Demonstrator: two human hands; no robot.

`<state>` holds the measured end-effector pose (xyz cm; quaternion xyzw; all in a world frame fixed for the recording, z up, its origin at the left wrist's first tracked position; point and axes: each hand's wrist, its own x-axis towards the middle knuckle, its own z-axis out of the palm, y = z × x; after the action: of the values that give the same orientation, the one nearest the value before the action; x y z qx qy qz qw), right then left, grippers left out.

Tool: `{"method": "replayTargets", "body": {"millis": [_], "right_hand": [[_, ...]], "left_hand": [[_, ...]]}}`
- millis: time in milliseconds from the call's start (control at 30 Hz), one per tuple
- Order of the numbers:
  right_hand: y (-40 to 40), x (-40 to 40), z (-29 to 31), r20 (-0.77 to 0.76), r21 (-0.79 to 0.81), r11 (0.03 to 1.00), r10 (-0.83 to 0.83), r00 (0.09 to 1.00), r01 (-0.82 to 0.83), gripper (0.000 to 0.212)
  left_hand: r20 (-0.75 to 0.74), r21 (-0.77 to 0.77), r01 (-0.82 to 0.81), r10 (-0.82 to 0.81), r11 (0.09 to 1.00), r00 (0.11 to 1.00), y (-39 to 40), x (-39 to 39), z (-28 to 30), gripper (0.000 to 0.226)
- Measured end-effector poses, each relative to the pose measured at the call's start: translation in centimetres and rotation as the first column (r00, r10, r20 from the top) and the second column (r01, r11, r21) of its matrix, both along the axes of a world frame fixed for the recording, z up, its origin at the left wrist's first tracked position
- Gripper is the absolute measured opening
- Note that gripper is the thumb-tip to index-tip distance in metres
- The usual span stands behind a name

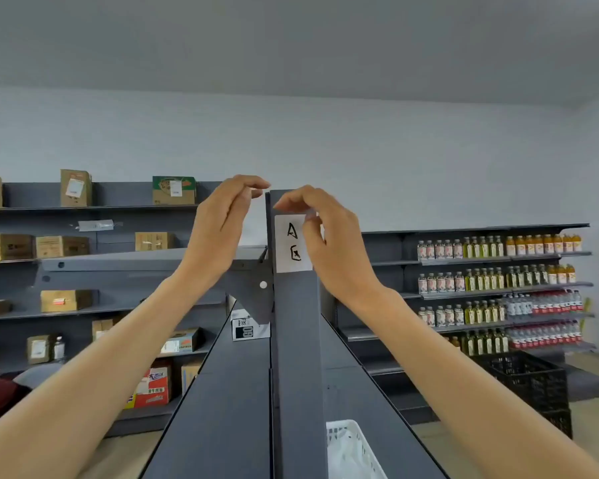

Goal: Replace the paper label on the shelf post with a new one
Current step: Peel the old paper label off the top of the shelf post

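Because it is sitting high on the front face of the grey shelf post [296, 340], just below the post's top end, the white paper label [291, 243] is facing straight out toward the aisle where anyone standing here is able to read it. Its long axis is running vertically, in line with the post, and its two hand-drawn characters are standing one above the other, upright. Its lower edge is lying flat against the metal.

The right hand [329, 243] is working at the label's upper right corner, with its fingertips [308, 221] curled and pinching there; whether they are peeling the paper up or pressing it down cannot be told. The left hand [222, 226] is hovering beside the post's top left edge, loosely half open, fingers arched and holding nothing, probably waiting to steady the post or take the paper.

Both forearms are reaching upward, since the label is sitting near head height. Behind, wall shelves are carrying cardboard boxes [75, 188] on the left and bottled drinks [498, 247] on the right.
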<state>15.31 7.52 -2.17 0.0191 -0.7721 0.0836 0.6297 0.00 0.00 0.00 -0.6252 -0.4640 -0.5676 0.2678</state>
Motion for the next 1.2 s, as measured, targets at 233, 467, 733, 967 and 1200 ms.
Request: {"method": "replayTargets", "body": {"millis": [233,467,733,967,1200], "right_hand": [[1.0,-0.3,1.1,-0.030,0.062,0.997,-0.043,0.999,0.045,0.034],[2.3,-1.2,0.8,0.029,0.128,0.966,-0.230,0.973,0.225,0.026],[2.0,-1.9,1.2,-0.045,0.280,0.840,-0.472,0.880,0.465,0.035],[2.0,-2.2,1.7,-0.086,0.321,0.805,-0.501,0.861,0.499,0.022],[2.2,-2.0,1.8,-0.066,0.352,0.815,-0.468,0.881,0.459,0.015]], "left_hand": [[-0.006,-0.067,0.120,-0.121,0.991,0.993,0.4,-1.5,0.4,0.034],[-0.031,-0.129,0.181,-0.186,0.975,0.982,0.9,-2.2,0.5,0.032],[-0.048,-0.103,0.243,-0.249,0.965,0.967,1.8,-2.5,1.0,0.026],[-0.072,-0.130,0.271,-0.282,0.954,0.957,1.8,-2.9,1.2,0.027],[-0.070,-0.125,0.282,-0.292,0.951,0.954,1.8,-2.6,1.1,0.024]]}}
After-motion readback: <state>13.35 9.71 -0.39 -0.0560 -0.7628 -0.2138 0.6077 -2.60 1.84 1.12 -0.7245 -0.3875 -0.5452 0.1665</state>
